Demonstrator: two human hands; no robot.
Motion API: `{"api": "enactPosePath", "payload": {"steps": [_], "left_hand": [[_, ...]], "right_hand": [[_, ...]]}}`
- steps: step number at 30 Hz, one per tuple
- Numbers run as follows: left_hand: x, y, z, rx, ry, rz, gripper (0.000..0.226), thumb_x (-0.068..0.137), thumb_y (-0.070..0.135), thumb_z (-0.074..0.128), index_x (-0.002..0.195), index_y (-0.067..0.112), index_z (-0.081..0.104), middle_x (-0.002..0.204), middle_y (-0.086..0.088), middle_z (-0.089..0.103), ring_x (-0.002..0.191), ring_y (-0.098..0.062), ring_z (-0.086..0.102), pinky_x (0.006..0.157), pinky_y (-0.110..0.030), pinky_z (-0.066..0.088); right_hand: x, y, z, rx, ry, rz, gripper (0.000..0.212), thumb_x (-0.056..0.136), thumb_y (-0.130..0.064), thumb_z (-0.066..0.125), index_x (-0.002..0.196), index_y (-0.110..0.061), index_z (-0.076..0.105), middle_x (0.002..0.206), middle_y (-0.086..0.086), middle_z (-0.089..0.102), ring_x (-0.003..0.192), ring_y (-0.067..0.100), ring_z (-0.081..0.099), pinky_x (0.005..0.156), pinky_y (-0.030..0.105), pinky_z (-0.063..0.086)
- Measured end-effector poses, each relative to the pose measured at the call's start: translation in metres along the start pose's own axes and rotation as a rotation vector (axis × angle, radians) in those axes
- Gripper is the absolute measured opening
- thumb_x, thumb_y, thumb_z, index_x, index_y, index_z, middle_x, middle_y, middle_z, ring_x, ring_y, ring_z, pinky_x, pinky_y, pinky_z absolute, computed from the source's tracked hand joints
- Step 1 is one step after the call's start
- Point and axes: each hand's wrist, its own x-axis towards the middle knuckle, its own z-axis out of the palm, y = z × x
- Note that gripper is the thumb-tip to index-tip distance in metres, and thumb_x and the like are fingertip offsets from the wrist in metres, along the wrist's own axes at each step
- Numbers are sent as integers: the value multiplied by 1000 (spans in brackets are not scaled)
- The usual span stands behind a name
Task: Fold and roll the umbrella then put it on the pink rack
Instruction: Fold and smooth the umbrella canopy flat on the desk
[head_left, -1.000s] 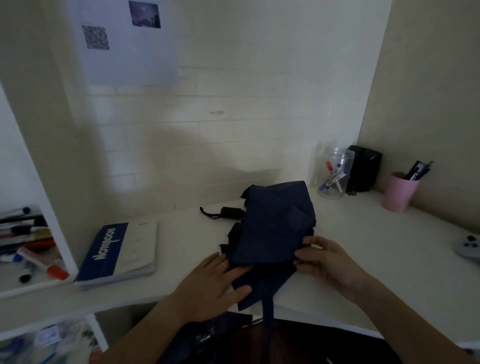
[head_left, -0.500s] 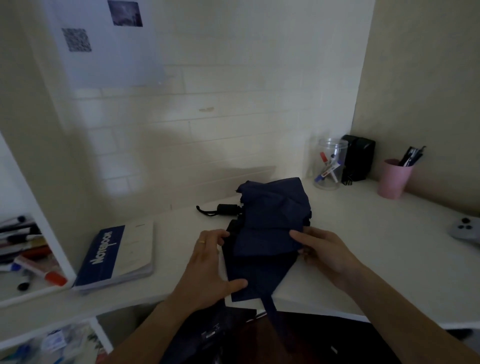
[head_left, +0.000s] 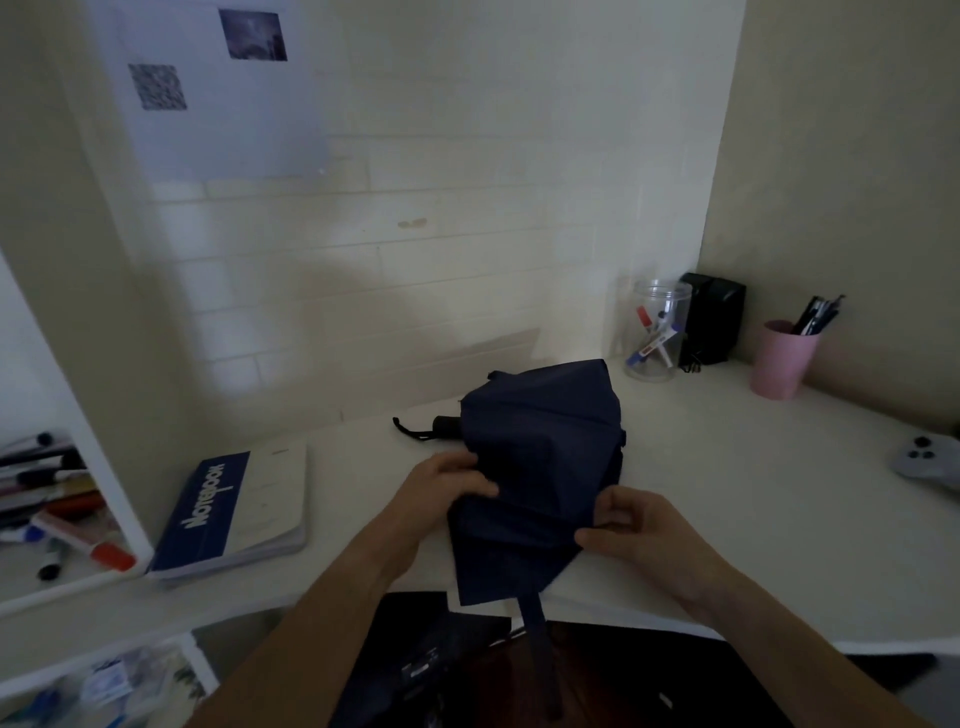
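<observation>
Both hands have curled up: left hand (head_left: 451, 482) and right hand (head_left: 631, 525) now pinch the umbrella (head_left: 540, 467) cloth mid-frame, so folding has begun

Umbrella (head_left: 540, 467): dark navy, plain, no pattern; handle (head_left: 447, 425) black. Desk (head_left: 727, 467): off-white. Notebook (head_left: 234, 514), near left: blue cover band, white lettering, cream remainder. Cup (head_left: 782, 358), far right: pink. Jar (head_left: 655, 330): clear; red, blue, white markers noted inside. Wall (head_left: 467, 182): cream brick pattern.
</observation>
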Motion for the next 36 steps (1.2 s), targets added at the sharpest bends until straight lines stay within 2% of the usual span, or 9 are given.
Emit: {"api": "enactPosePath", "payload": {"steps": [2, 7, 12, 16, 22, 27, 29, 32, 36], "left_hand": [[-1, 4, 4, -124, 45, -29, 16, 89, 26, 73, 102, 18, 75, 97, 3, 77, 81, -8, 68, 64, -21, 46], [2, -4, 0, -206, 39, -38, 33, 82, 23, 81, 112, 10, 76, 101, 0, 80, 89, -16, 77, 73, -27, 58], [-4, -11, -3, -193, -27, -2, 25, 85, 19, 77, 108, 12, 79, 110, -4, 79, 103, -23, 74, 96, -41, 55], [-13, -21, -6, -106, -28, 49, 29, 90, 33, 71, 95, 6, 81, 104, -8, 79, 101, -26, 73, 98, -39, 53], [-18, -33, -12, -14, -25, 161, 34, 97, 28, 64, 89, -1, 80, 97, -13, 79, 95, -25, 73, 87, -25, 52], [-17, -33, -12, -24, -52, 186, 32, 98, 20, 63, 71, 7, 75, 83, -5, 76, 81, -16, 70, 84, -25, 47], [-17, -34, -14, -7, -75, 210, 32, 98, 18, 63, 68, 10, 73, 80, -6, 74, 80, -15, 68, 84, -27, 47], [-16, -39, -20, 19, -112, 246, 39, 89, 29, 69, 66, -2, 64, 82, -22, 68, 80, -30, 64, 86, -36, 48], [-14, -46, -20, 175, -153, 244, 48, 84, 18, 74, 47, 22, 44, 61, 4, 44, 67, -13, 45, 74, -19, 37]], "right_hand": [[0, -1, 2, -33, 29, 8, 26, 79, -14, 83, 89, 0, 64, 89, 12, 74, 89, 23, 71, 89, 33, 54], [2, -6, 8, 187, 134, 84, 33, 85, -29, 76, 107, -5, 69, 106, 14, 72, 101, 26, 72, 87, 31, 60], [2, -10, 8, 239, 139, 133, 37, 92, -32, 69, 101, 2, 74, 108, 14, 77, 104, 24, 73, 92, 31, 58], [1, -16, 12, 238, 161, 132, 34, 88, -28, 74, 90, 6, 68, 107, 18, 75, 102, 25, 73, 88, 30, 60], [-10, -26, 5, -6, 148, 55, 26, 83, -33, 78, 64, -19, 67, 70, -5, 64, 69, 8, 57, 67, 26, 42], [-14, -20, -2, 51, 111, 5, 18, 80, -19, 81, 86, -3, 75, 66, -2, 64, 56, 8, 54, 51, 18, 42], [-14, -17, -4, 55, 71, -15, 19, 80, -12, 80, 90, 2, 72, 73, 6, 71, 64, 14, 65, 55, 20, 48], [-12, -6, -13, 38, 30, -49, 18, 79, -5, 80, 91, 1, 68, 83, 17, 75, 79, 24, 72, 72, 24, 56], [-11, 8, -16, -171, 28, -163, 38, 78, -1, 82, 101, -19, 57, 81, 18, 69, 77, 21, 69, 78, 31, 56]]}}
